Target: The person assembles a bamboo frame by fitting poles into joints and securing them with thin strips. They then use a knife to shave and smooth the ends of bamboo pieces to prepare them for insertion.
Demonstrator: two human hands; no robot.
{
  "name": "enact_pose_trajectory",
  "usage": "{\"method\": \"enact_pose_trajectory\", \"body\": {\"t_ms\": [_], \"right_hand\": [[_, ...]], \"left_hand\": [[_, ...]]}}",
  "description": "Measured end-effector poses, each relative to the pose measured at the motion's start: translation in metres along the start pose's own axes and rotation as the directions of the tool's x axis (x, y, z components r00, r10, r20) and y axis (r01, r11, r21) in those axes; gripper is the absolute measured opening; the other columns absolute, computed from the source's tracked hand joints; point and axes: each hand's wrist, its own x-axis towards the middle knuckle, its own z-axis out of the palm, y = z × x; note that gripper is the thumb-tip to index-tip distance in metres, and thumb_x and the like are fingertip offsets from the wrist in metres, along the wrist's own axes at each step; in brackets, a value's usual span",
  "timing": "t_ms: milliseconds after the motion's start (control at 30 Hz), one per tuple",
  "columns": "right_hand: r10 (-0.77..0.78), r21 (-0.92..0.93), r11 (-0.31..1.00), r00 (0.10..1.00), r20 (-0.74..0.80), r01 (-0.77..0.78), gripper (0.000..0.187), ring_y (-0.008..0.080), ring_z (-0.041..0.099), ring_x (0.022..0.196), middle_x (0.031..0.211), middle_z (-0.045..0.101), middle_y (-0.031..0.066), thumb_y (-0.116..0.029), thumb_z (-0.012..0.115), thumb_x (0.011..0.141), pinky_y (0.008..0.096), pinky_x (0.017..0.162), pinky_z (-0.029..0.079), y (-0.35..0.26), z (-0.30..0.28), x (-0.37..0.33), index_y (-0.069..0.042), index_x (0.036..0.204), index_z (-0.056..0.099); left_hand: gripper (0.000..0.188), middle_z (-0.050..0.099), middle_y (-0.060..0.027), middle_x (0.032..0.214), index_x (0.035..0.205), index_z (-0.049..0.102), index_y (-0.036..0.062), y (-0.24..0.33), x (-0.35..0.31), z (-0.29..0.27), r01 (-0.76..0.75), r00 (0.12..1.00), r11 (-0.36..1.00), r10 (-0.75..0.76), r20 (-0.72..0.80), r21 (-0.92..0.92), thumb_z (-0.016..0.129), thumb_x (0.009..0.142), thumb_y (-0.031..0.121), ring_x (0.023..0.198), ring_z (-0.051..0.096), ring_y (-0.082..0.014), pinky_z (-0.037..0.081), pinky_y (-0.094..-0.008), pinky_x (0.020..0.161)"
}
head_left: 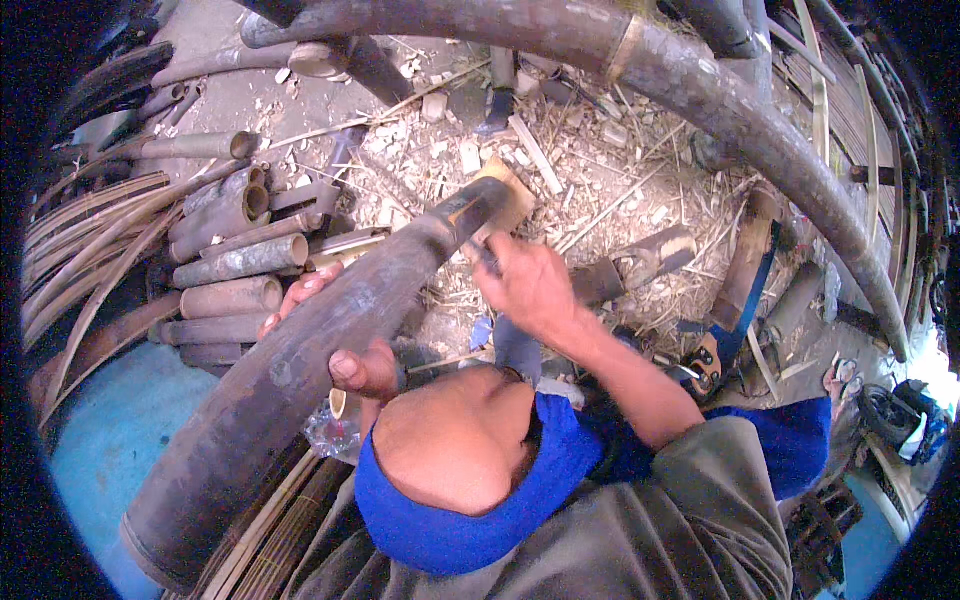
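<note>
A thick, dark bamboo pole (245,395) slants from the lower left up toward the middle. My left hand (362,370) cradles it from underneath, with the thumb on the near side and fingertips showing on the far side. Close to the pole's upper end, my right hand (537,287) is closed around a short dark handle (487,258); any blade is hidden or too small to make out. A pale yellow cut patch (462,211) shows on the bark just beyond that hand. Behind the pole's tip is a light wooden piece (512,196).
A large bamboo pole (500,20) arches across the top and down the right. Cut bamboo sections (245,262) are stacked at left beside long split strips (60,290). Chips litter the ground. A handsaw (745,310) leans against bamboo at right.
</note>
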Motion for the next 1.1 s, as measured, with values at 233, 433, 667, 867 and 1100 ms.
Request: {"method": "enact_pose_trajectory", "body": {"t_ms": [233,433,667,867,1100], "right_hand": [[0.111,-0.08,0.991,0.994,0.024,-0.109,0.026,0.0414,0.068,0.068,0.073,0.066,0.023,-0.021,0.069,0.086,0.0504,0.06,0.054,0.027,0.024,0.002,0.002,0.094,0.06],[-0.279,-0.04,0.96,0.949,-0.147,0.276,0.024,0.0398,0.067,0.066,0.074,0.067,0.0185,-0.018,0.071,0.082,0.049,0.058,0.054,-0.019,0.001,-0.004,-0.003,0.098,0.061],[0.242,-0.179,0.957,0.968,0.07,-0.227,0.035,0.0479,0.069,0.08,0.081,0.068,0.0298,-0.027,0.066,0.089,0.0556,0.074,0.055,0.071,0.023,-0.002,0.002,0.109,0.063],[0.366,-0.2,0.914,0.93,0.032,-0.353,0.037,0.0489,0.067,0.086,0.085,0.068,0.0312,-0.031,0.063,0.089,0.057,0.08,0.053,0.131,0.038,-0.013,0.004,0.101,0.064],[0.329,-0.294,0.903,0.944,0.008,-0.313,0.036,0.0495,0.067,0.084,0.085,0.068,0.0305,-0.031,0.063,0.087,0.0579,0.078,0.051,0.163,0.021,-0.024,0.004,0.096,0.064]], "left_hand": [[0.075,0.05,-0.0196,0.125,0.146,0.022,0.0044,0.0,-0.003,0.011,0.073,0.997,0.996,-0.071,-0.036,0.044,0.051,0.092,0.048,0.11,0.055,-0.0353,0.046,-0.0544,0.101],[0.073,0.05,-0.0191,0.127,0.145,0.03,0.0029,-0.006,-0.011,-0.009,0.128,0.991,0.992,-0.127,-0.043,0.014,0.053,0.092,0.048,0.113,0.056,-0.0348,0.046,-0.0528,0.102],[0.087,0.055,-0.0181,0.125,0.141,0.034,-0.0002,-0.002,-0.002,0.008,0.265,0.961,0.948,-0.274,0.026,0.174,0.057,0.088,0.063,0.115,0.057,-0.0311,0.046,-0.0469,0.104],[0.07,0.057,-0.0163,0.129,0.134,0.045,-0.0038,-0.034,-0.043,0.032,0.418,0.908,0.891,-0.411,-0.079,0.174,0.073,0.086,0.039,0.115,0.055,-0.0288,0.039,-0.0447,0.108],[0.071,0.054,-0.0169,0.127,0.136,0.041,-0.0061,-0.05,-0.037,-0.009,0.645,0.735,0.763,-0.607,-0.301,0.036,0.078,0.083,0.023,0.113,0.054,-0.0254,0.043,-0.0422,0.103]]}}
